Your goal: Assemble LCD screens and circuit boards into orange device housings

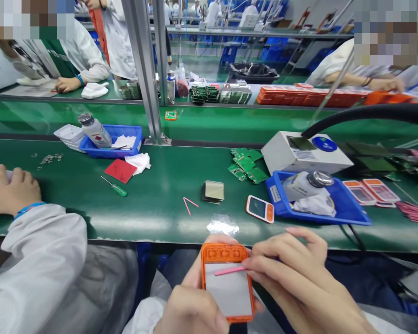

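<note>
Head view shows an orange case (pixel 225 253) at the bottom middle of the frame, held up in front of the edge of the green counter (pixel 167 185). The left hand (pixel 195 304) is wrapped around the case, with its thumb over the low left corner. The right hand (pixel 296 278) is pinching one end of a pink strip (pixel 230 271) between its fingertips. The strip lies over the top of a gray sheet (pixel 226 297) inside the case. I cannot tell if it is stuck down.

The case looks only part made to me. The gray sheet is in, and three button shapes show above it. No green board shows in the case, and the strip is not yet let go.

On the counter, near the middle of the frame, two loose strips (pixel 187 206) and a stack of square pieces (pixel 214 191) wait unused. Right of them, a white and orange gadget (pixel 260 208) lies face up and looks put together. Green boards (pixel 247 164) sit in a pile above it, so there seems to be more left.
</note>
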Demonstrator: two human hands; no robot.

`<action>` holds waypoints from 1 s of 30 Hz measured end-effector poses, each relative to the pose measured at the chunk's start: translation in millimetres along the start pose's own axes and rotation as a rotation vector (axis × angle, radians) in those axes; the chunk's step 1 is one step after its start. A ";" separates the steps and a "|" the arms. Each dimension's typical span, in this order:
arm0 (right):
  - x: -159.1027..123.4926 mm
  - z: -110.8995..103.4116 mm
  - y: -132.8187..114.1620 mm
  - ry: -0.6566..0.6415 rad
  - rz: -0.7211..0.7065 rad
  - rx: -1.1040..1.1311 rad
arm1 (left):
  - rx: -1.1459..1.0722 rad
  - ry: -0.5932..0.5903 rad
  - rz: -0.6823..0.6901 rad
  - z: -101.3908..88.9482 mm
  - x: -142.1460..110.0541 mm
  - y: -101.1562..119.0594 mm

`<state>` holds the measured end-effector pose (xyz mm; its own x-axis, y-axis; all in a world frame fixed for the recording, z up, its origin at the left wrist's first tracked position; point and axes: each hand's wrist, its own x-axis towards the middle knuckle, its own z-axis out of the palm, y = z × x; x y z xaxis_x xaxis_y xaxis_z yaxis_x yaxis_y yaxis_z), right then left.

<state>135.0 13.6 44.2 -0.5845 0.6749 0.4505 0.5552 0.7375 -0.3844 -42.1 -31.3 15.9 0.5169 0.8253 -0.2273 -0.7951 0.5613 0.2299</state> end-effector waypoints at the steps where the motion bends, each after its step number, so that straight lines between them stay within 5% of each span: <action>1: -0.4 0.2 -0.2 0.005 -0.001 0.001 | 0.003 0.006 0.001 1.1 0.0 0.0; 9: 1.1 1.6 -14.0 0.143 0.146 0.048 | -0.015 0.007 0.008 5.1 2.9 0.2; 30: 0.5 -0.2 -11.0 0.081 0.093 -0.058 | -0.008 0.022 0.036 2.3 5.5 -0.4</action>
<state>128.8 5.8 48.8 -0.4810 0.7342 0.4792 0.6392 0.6678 -0.3815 -38.2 -26.9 16.7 0.4810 0.8434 -0.2394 -0.8155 0.5306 0.2308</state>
